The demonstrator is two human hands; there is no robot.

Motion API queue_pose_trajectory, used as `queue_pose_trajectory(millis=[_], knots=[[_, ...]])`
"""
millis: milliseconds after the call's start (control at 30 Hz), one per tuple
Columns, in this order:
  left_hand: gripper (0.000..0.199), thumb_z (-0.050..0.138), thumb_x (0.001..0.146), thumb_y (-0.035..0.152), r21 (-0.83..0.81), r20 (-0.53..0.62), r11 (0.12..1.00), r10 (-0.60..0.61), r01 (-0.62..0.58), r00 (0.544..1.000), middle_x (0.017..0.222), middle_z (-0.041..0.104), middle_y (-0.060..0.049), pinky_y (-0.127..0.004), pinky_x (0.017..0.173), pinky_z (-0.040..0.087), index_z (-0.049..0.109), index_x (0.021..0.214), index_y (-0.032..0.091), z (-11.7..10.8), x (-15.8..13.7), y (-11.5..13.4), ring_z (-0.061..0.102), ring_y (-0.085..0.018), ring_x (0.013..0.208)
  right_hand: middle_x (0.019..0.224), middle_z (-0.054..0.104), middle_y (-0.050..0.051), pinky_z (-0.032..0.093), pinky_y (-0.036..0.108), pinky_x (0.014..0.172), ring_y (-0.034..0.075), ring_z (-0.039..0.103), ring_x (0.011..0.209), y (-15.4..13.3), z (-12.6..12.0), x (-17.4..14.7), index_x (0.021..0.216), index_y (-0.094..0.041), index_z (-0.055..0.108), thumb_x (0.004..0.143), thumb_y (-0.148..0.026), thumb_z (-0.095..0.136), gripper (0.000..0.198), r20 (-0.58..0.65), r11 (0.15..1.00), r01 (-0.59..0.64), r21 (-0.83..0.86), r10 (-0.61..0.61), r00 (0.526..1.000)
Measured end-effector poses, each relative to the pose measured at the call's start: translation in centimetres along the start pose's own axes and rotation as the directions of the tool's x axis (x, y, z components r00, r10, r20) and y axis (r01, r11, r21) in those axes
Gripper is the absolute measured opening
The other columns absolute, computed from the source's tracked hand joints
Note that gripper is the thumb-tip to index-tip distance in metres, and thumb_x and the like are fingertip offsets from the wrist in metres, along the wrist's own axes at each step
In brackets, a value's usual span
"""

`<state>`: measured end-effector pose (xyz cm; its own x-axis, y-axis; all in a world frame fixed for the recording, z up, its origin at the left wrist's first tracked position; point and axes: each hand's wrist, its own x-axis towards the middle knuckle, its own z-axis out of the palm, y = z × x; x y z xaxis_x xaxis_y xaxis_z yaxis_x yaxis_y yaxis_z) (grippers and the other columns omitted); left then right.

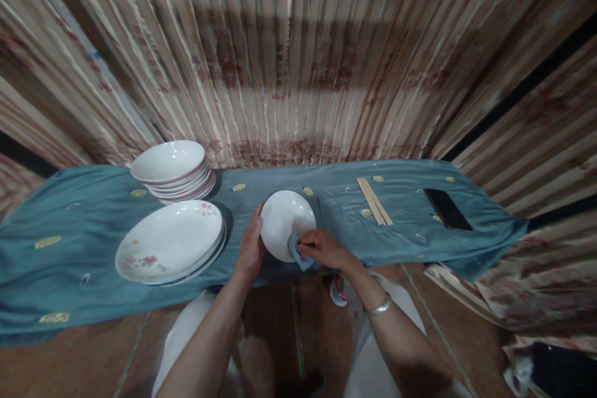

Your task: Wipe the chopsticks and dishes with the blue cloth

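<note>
A white bowl (285, 224), its inside turned up toward me, is at the middle of the cloth-covered table. My left hand (252, 241) grips the bowl by its left side, the thumb near the rim. In my right hand (321, 247) a light blue cloth (300, 254) is pinched, and it touches the bowl's lower right rim. Left of my left hand lies a stack of oval plates (170, 242) with a flower pattern. Behind those plates stands a stack of white bowls (168, 161) with red bands.
Several wooden chopsticks (374, 201) lie to the right of the bowl, and a black phone (448, 209) is farther right. The teal tablecloth (93, 211) is wrinkled. A striped curtain (289, 62) hangs just behind the table. Something white and pink (338, 292) shows below the front edge.
</note>
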<state>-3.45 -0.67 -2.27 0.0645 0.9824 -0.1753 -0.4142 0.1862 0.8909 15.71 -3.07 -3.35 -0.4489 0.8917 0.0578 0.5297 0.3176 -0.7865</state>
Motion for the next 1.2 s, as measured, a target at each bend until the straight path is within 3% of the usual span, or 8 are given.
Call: queue_pose_trajectory(millis=[167, 367, 833, 1200], knots=[[0.068, 0.064, 0.077, 0.051, 0.007, -0.008, 0.998, -0.055, 0.055, 0.998, 0.146, 0.047, -0.007, -0.033, 0.08, 0.054, 0.048, 0.139, 0.026, 0.0, -0.3, 0.3, 0.058, -0.026, 0.112, 0.06, 0.055, -0.003, 0.035, 0.021, 0.06, 0.011, 0.054, 0.061, 0.0, -0.6, 0.0, 0.057, -0.016, 0.058, 0.088, -0.017, 0.053, 0.032, -0.05, 0.985, -0.033, -0.171, 0.024, 0.998], [0.079, 0.074, 0.069, 0.046, 0.005, -0.027, 0.997, -0.078, 0.078, 0.997, 0.143, 0.05, -0.008, -0.024, 0.061, 0.053, 0.048, 0.14, 0.025, 0.1, -0.6, 0.6, 0.063, -0.018, 0.087, 0.071, 0.064, 0.001, 0.042, 0.026, 0.073, 0.015, 0.059, 0.074, 0.9, -0.6, 0.0, 0.064, -0.017, 0.061, 0.091, -0.021, 0.052, 0.029, -0.125, 0.944, -0.061, -0.326, 0.021, 0.992], [0.074, 0.073, 0.07, 0.044, 0.004, -0.003, 0.997, -0.075, 0.075, 0.997, 0.145, 0.048, -0.008, -0.026, 0.064, 0.056, 0.05, 0.139, 0.027, 0.0, -0.6, 0.7, 0.063, -0.023, 0.099, 0.098, 0.069, 0.006, 0.046, 0.038, 0.092, 0.019, 0.062, 0.093, 2.9, 0.0, 1.0, 0.083, -0.018, 0.066, 0.085, -0.015, 0.057, 0.01, -0.293, 0.915, -0.01, -0.403, -0.119, 0.949], [0.075, 0.075, 0.068, 0.045, -0.001, -0.006, 0.998, -0.069, 0.069, 0.998, 0.142, 0.051, -0.009, -0.028, 0.065, 0.057, 0.051, 0.137, 0.028, 0.1, -0.6, 0.7, 0.065, -0.023, 0.097, 0.118, 0.064, 0.012, 0.041, 0.044, 0.102, 0.024, 0.056, 0.112, 4.0, 1.3, 2.8, 0.111, -0.017, 0.063, 0.083, -0.017, 0.057, 0.029, -0.376, 0.931, 0.002, -0.366, -0.15, 0.914]])
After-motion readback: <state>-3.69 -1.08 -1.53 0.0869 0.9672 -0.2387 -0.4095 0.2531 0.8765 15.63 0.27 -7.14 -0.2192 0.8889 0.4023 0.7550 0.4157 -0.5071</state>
